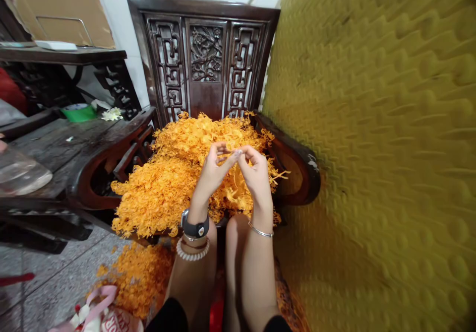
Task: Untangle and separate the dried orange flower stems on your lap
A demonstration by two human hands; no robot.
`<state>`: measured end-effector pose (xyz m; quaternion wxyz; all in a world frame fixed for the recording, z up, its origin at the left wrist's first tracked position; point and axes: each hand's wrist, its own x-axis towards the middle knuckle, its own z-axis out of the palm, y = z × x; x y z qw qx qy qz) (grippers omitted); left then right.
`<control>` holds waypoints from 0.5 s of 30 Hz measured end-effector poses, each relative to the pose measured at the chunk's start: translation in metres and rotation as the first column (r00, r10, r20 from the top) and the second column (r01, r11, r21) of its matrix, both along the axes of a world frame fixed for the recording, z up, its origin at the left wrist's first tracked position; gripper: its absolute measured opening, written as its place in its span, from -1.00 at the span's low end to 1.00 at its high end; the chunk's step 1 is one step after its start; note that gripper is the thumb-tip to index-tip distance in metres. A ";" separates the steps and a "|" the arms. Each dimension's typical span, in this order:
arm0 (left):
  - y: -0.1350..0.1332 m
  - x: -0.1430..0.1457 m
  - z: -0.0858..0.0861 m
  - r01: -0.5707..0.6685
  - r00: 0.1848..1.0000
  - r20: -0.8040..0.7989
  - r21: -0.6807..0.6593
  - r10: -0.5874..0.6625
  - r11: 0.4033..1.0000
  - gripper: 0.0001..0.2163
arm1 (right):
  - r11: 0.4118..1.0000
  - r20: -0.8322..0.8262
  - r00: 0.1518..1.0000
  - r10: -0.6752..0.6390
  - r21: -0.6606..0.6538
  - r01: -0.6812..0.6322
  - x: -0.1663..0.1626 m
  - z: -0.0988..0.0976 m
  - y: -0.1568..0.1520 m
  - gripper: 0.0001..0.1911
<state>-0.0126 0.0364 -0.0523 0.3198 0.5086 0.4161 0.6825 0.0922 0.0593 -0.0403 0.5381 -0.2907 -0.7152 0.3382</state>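
Observation:
My left hand (215, 167) and my right hand (255, 171) meet at the fingertips over a big heap of orange, curly, lacy pieces (163, 188). Thumb and forefinger are pinched together on each hand, and whatever lies between them is too small to make out. The heap fills the seat of a dark carved wooden armchair (206, 96) in front of my knees. A few longer orange strands (280, 175) stick out at its right side.
More orange pieces (137, 277) lie on the floor beside a pink-handled bag (119, 319). A yellow textured panel (372, 123) stands close on the right. On the left, a dark wooden bench (40, 146) bears a green tape roll (79, 112) and a clear plastic container (22, 173).

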 end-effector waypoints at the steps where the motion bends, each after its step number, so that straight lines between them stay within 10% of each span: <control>1: -0.001 -0.001 0.000 -0.075 0.997 -0.023 0.021 0.075 0.997 -0.73 | 0.999 0.005 0.999 -0.041 0.027 0.041 -0.001 0.000 -0.001 -0.80; 7: -0.005 -0.012 -0.001 -0.221 0.949 -0.217 0.054 0.227 0.974 -0.76 | 0.992 0.000 0.994 -0.106 0.068 0.106 -0.007 0.000 -0.003 -0.85; 15: -0.012 -0.029 -0.005 -0.218 0.899 -0.381 0.031 0.214 0.975 -0.75 | 0.954 -0.103 0.977 0.186 -0.220 -0.205 -0.019 -0.009 0.001 -0.84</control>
